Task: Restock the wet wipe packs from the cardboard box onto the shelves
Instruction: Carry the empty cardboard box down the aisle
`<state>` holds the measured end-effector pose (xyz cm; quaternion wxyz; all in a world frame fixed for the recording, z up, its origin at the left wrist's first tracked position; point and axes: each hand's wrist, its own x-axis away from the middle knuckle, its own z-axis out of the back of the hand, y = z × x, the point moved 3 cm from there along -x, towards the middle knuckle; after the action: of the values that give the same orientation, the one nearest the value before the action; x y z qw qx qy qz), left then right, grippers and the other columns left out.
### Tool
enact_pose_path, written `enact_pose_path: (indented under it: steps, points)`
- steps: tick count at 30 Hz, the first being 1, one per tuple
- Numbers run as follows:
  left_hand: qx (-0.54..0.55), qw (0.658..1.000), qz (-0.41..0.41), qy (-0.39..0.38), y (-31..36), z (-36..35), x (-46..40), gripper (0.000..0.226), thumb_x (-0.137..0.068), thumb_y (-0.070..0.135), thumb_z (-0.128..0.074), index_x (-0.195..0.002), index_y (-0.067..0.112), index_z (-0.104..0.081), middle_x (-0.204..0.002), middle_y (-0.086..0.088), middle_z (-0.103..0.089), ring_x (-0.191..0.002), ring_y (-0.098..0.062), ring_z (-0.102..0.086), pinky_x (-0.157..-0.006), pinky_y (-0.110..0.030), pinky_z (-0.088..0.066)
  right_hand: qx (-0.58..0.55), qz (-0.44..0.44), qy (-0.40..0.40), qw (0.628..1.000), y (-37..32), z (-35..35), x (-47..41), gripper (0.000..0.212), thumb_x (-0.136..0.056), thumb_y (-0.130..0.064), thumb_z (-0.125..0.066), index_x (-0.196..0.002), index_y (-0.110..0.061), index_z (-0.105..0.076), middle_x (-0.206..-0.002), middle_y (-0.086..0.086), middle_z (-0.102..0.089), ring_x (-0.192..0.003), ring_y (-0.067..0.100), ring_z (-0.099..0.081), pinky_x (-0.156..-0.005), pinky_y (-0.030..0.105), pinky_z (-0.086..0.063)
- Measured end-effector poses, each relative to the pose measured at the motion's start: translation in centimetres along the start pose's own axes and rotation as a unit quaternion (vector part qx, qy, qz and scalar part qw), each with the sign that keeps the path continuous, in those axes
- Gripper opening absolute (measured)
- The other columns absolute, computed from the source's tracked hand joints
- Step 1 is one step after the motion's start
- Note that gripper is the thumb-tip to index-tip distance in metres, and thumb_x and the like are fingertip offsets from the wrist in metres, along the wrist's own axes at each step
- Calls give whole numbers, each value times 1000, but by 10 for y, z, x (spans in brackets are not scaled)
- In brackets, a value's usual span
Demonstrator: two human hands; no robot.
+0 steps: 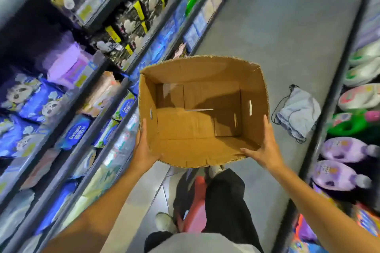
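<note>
An open cardboard box is held over the aisle floor between both hands. The left hand is laid against the box's left wall, fingers stretched up along the outside and thumb hooked under the near bottom corner; its grip is a flat, pressing one, not a clenched one. The right hand is set against the right wall in the same manner, fingers straight up the outside, thumb laid across the near rim. Nothing is seen inside the box: only plain brown corrugated board, folded bottom flaps and a strip of pale tape. A slot handle is cut in each side wall. The rim edges are raw and slightly ragged.

On the left, shelves with dark metal edges are run along the aisle, and soft, glossy wipe packs in blue, purple and black wrap are stacked on them; the box's left wall is near the shelf edges. On the right, a second rack is filled with rounded plastic bottles in purple, green and white. Between the two, a smooth grey strip of floor is left open ahead of the box. A crumpled grey drawstring bag is lying on it, just right of the box. Below, dark trousers, pale shoes and a red stool are seen.
</note>
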<state>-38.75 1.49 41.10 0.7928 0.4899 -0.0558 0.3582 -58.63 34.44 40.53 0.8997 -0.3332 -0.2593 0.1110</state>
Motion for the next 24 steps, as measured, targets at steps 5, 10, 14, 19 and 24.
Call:
enact_pose_path:
  steps: [5, 10, 14, 19, 24]
  points:
    - [-45, 996, -66, -49, 77, -8, -41, 134, -69, 7, -89, -156, 37, 9, -161, 8, -9, -143, -5, -15, -115, -37, -26, -52, -29, 50, 997, 13, 58, -8, 137, -64, -39, -92, -155, -43, 11, -165, -13, -2, -150, 23, -19, -114, 42, -31]
    - [-89, 989, -98, -69, 158, -33, -87, 136, -66, 10, -91, -155, 39, 7, -155, 16, -9, -139, -1, -15, -111, -30, -24, -102, -46, 73, 991, 28, 125, -32, 138, -63, -38, -92, -154, -46, 11, -165, -14, -4, -146, 14, -21, -107, 34, -35]
    - [-112, 982, -131, -76, 224, -58, -129, 138, -64, 6, -92, -157, 33, 6, -157, 13, -8, -143, -3, -10, -115, -31, -18, -113, -50, 105, 987, 34, 180, -61, 138, -62, -37, -94, -154, -47, 9, -165, -15, -3, -148, 8, -15, -111, 32, -31]
    - [-101, 975, -171, -103, 287, -65, -186, 137, -65, 6, -90, -156, 40, 6, -166, 12, -1, -152, -8, -5, -119, -35, -18, -114, -46, 134, 983, 20, 238, -105, 136, -64, -42, -92, -155, -44, 8, -166, -15, -2, -152, 11, -10, -120, 38, -25]
    - [-93, 968, -206, -112, 353, -60, -258, 136, -65, 2, -88, -157, 36, 7, -164, 13, -1, -150, -9, -7, -117, -34, -20, -93, -43, 176, 979, -15, 282, -159, 137, -64, -40, -92, -156, -39, 8, -165, -14, -1, -144, -1, -8, -114, 26, -21]
